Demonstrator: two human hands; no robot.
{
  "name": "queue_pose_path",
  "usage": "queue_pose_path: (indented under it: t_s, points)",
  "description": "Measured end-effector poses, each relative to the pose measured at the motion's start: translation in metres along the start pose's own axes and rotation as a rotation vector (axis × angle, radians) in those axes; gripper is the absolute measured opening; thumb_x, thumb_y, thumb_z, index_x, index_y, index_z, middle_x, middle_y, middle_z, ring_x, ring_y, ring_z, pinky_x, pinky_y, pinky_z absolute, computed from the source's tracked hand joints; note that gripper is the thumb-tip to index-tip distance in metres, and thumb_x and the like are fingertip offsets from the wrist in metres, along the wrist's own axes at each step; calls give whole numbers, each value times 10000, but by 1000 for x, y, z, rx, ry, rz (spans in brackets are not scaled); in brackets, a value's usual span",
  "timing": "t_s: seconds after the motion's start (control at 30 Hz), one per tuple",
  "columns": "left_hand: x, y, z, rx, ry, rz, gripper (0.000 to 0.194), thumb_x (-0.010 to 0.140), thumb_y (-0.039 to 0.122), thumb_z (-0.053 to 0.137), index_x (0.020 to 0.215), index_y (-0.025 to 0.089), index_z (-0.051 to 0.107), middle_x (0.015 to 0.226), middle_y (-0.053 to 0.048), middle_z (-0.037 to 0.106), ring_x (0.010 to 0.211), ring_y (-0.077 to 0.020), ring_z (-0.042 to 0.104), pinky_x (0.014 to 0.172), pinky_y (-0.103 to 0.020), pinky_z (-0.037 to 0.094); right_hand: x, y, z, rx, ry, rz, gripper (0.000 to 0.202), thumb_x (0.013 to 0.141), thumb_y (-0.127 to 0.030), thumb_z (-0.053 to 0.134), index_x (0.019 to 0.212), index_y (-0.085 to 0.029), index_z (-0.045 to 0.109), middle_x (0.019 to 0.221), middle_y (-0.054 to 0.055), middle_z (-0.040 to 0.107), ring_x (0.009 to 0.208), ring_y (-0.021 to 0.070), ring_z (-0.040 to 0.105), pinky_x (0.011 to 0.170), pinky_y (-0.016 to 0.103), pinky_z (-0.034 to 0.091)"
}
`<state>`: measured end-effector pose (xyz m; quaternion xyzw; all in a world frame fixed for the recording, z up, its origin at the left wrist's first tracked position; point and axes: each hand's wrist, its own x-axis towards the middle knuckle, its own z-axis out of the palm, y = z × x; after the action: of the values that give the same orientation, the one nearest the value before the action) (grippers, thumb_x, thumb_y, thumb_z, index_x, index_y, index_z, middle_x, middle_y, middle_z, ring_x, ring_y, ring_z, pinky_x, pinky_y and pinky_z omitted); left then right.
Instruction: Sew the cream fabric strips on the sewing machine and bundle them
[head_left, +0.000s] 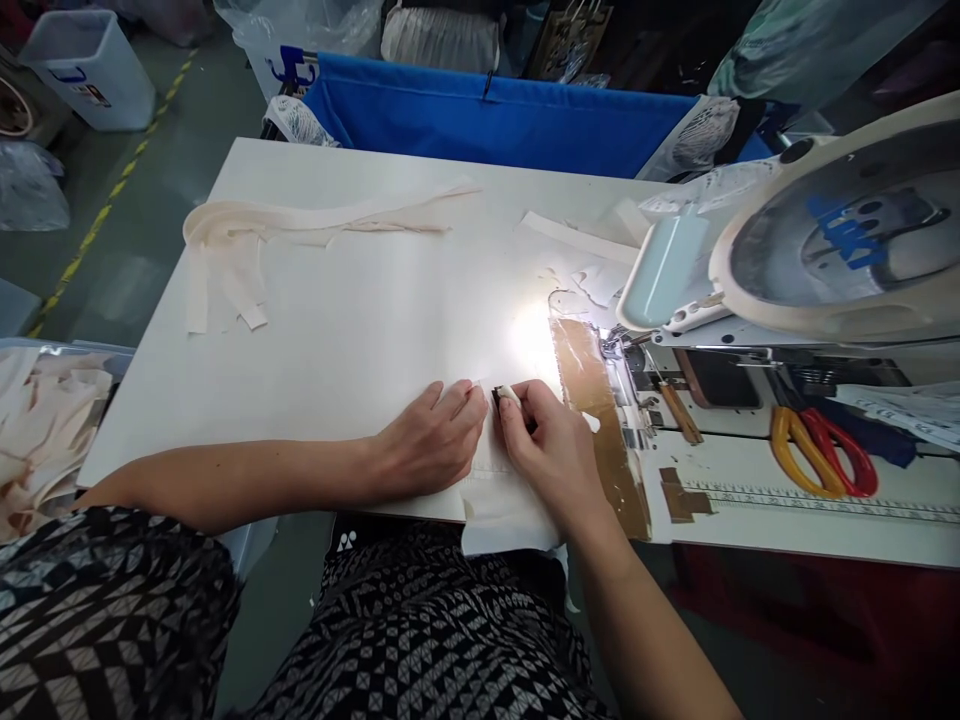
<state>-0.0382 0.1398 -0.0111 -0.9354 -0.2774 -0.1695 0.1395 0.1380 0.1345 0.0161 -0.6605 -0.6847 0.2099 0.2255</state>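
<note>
In the lower middle of the head view, my left hand (436,440) is closed, its fingertips pinching the edge of a white fabric piece (504,518). The cloth runs down between my hands and hangs over the table's front edge. Close beside it, my right hand (553,445) is closed on a small black and cream tool (498,396), mostly hidden by the fingers. Just right of that hand lies a brown taped plate (585,365), in front of the sewing machine's presser foot (613,345).
Cream fabric strips (277,218) lie across the white table (360,330) at back left. The sewing machine (847,310) fills the right side. Yellow-and-red-handled scissors (821,455) and a wooden-handled tool (681,413) rest on its bed. A blue cloth bin (487,115) borders the back.
</note>
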Motion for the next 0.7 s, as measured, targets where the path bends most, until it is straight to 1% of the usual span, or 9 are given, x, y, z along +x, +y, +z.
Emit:
queue_pose_path:
  t_s: [0.2, 0.33, 0.43, 0.6, 0.7]
  points:
    - [0, -1, -2, 23, -5, 14, 400, 934, 231, 465, 1196, -16, 637, 1234, -188, 646, 1141, -309, 560, 937, -405, 438, 16, -3, 5, -6, 2, -20, 165, 873, -331, 470, 737, -239, 458, 558, -44, 455, 500, 131, 391, 540, 281, 288]
    - [0, -1, -3, 44, -28, 13, 408, 945, 247, 450, 1203, -8, 637, 1227, -177, 654, 1146, -300, 562, 951, -402, 439, 21, -5, 8, -26, 12, -38, 156, 847, -313, 476, 716, -242, 428, 527, -55, 418, 484, 128, 364, 524, 273, 271]
    - [0, -1, -4, 51, -45, 11, 403, 947, 242, 445, 1206, 3, 640, 1231, -174, 654, 1139, -296, 568, 944, -405, 446, 17, -5, 5, -47, -23, -58, 162, 848, -300, 469, 707, -242, 416, 521, -56, 401, 487, 128, 361, 525, 273, 261]
    - [1, 0, -5, 42, -49, 5, 401, 940, 218, 452, 1223, 0, 635, 1248, -183, 645, 1137, -299, 577, 934, -412, 457, 0, 1, -9, -80, -99, -101, 183, 856, -300, 466, 693, -241, 408, 520, -58, 390, 482, 124, 365, 523, 272, 256]
    - [1, 0, -5, 22, -48, 8, 406, 923, 198, 458, 1225, -12, 632, 1240, -190, 647, 1143, -311, 583, 933, -418, 463, -8, 6, -15, -38, -126, -75, 187, 869, -319, 467, 702, -237, 445, 517, -62, 394, 479, 122, 388, 525, 266, 284]
